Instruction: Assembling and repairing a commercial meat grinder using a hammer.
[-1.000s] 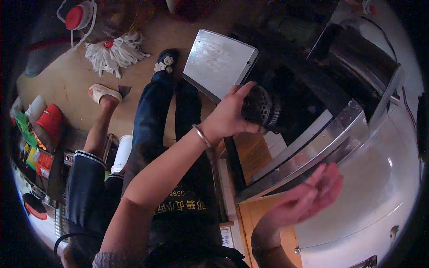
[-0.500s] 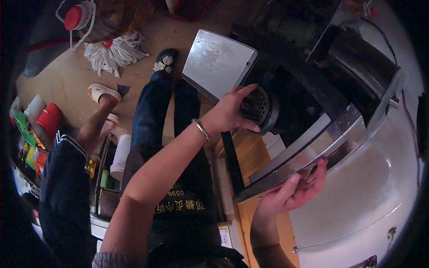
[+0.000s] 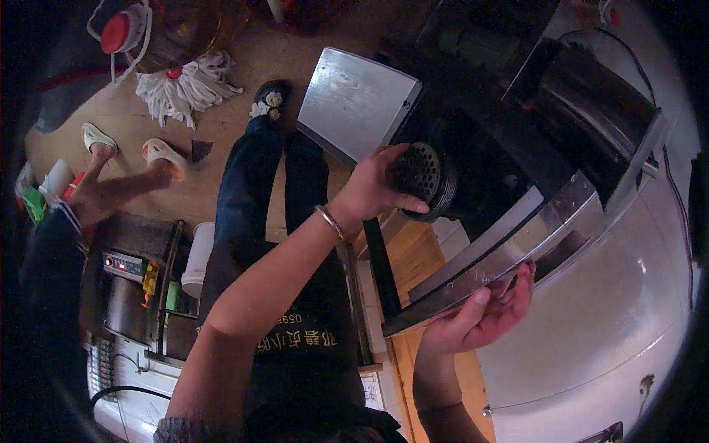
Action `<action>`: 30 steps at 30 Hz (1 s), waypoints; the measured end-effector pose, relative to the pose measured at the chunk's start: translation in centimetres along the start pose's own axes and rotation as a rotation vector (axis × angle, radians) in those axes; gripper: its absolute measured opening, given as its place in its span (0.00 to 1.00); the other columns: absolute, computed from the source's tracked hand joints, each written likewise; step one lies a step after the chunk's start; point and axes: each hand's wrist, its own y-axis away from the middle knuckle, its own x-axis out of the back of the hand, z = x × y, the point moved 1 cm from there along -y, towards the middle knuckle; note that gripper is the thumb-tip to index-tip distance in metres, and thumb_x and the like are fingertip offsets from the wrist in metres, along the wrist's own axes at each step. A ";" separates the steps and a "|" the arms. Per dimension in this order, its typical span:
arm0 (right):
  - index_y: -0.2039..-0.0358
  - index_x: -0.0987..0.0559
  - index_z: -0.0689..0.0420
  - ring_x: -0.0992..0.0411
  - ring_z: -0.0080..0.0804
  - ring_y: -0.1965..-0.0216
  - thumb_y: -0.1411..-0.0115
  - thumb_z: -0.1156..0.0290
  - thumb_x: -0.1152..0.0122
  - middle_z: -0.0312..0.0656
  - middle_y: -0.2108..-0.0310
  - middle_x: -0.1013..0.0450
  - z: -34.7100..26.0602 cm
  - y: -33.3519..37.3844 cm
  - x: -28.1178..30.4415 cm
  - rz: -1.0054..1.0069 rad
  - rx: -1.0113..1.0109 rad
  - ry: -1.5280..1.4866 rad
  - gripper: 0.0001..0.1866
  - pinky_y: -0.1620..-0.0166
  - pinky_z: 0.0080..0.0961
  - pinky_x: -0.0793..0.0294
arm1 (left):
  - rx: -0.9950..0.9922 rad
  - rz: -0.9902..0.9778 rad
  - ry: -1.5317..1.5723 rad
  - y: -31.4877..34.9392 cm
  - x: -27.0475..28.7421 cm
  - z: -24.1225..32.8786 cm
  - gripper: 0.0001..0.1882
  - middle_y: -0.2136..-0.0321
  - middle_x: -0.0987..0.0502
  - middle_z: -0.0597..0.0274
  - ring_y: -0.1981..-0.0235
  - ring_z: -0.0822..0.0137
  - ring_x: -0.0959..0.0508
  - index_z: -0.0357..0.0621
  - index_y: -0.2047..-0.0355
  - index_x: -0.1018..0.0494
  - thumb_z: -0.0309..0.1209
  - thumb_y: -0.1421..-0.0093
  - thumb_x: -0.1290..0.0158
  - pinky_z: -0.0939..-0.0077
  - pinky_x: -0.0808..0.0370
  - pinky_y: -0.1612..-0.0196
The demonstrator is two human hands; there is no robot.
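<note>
I have the left arm reaching up from the lower edge, elbow bent, with a smooth silver metal bangle (image 3: 330,223) at the wrist. The left hand (image 3: 369,183) spreads around the near side of a round dark metal plate full of holes (image 3: 419,173), thumb along its lower rim and fingers at its upper rim, holding it between them. The plate sits at the end of a ridged black cylindrical collar (image 3: 446,196), on the dark machine beside a flat, silvery rectangular panel (image 3: 358,100).

My right forearm rises steeply, and the right hand (image 3: 476,325) lies beneath a long, shiny silver metal trough (image 3: 509,247). Its fingers curl upward, with the thumb apart from them; I cannot tell whether they grip the trough's lower edge.
</note>
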 end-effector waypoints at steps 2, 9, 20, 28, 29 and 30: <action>0.49 0.44 0.69 0.48 0.45 0.43 0.45 0.72 0.58 0.55 0.45 0.48 0.1 0.1 0.0 0.022 0.000 -0.042 0.24 0.42 0.38 0.49 | -0.014 0.013 -0.101 0.2 0.1 0.0 0.51 0.53 0.36 0.50 0.50 0.60 0.35 0.31 0.49 0.41 0.37 0.75 0.30 0.72 0.39 0.46; 0.50 0.43 0.69 0.49 0.46 0.42 0.45 0.71 0.58 0.54 0.46 0.47 0.2 -0.2 0.4 -0.034 0.025 0.022 0.23 0.42 0.38 0.50 | -0.203 -0.019 -0.477 0.0 0.6 2.0 0.49 0.54 0.33 0.51 0.50 0.62 0.35 0.31 0.47 0.43 0.37 0.68 0.31 0.71 0.40 0.45; 0.52 0.41 0.66 0.49 0.46 0.43 0.47 0.72 0.58 0.52 0.48 0.45 0.2 -0.2 0.6 -0.066 0.043 0.066 0.22 0.42 0.41 0.51 | -0.037 -0.073 -0.472 0.0 0.7 2.9 0.46 0.56 0.32 0.51 0.55 0.65 0.31 0.29 0.47 0.44 0.40 0.61 0.34 0.74 0.33 0.53; 0.55 0.37 0.64 0.47 0.49 0.46 0.48 0.70 0.54 0.52 0.53 0.41 0.0 -0.3 -0.1 0.006 0.054 0.034 0.20 0.43 0.45 0.51 | -0.017 -0.076 -0.201 -0.7 0.7 1.8 0.39 0.66 0.26 0.48 0.64 0.58 0.25 0.31 0.59 0.33 0.47 0.66 0.34 0.71 0.30 0.57; 0.59 0.35 0.63 0.45 0.51 0.48 0.49 0.67 0.50 0.52 0.56 0.39 -0.2 -0.3 -0.3 0.050 0.041 0.024 0.18 0.44 0.49 0.51 | -0.109 -0.043 -0.254 -0.8 0.7 1.2 0.38 0.68 0.26 0.49 0.65 0.58 0.24 0.31 0.61 0.32 0.47 0.66 0.34 0.71 0.29 0.58; 0.59 0.35 0.63 0.45 0.51 0.48 0.49 0.67 0.50 0.52 0.56 0.39 -0.2 -0.4 -0.2 0.051 0.041 0.026 0.18 0.44 0.49 0.51 | -0.203 -0.014 -0.301 -1.0 0.5 1.3 0.37 0.69 0.25 0.50 0.65 0.59 0.24 0.31 0.62 0.31 0.47 0.66 0.34 0.71 0.29 0.59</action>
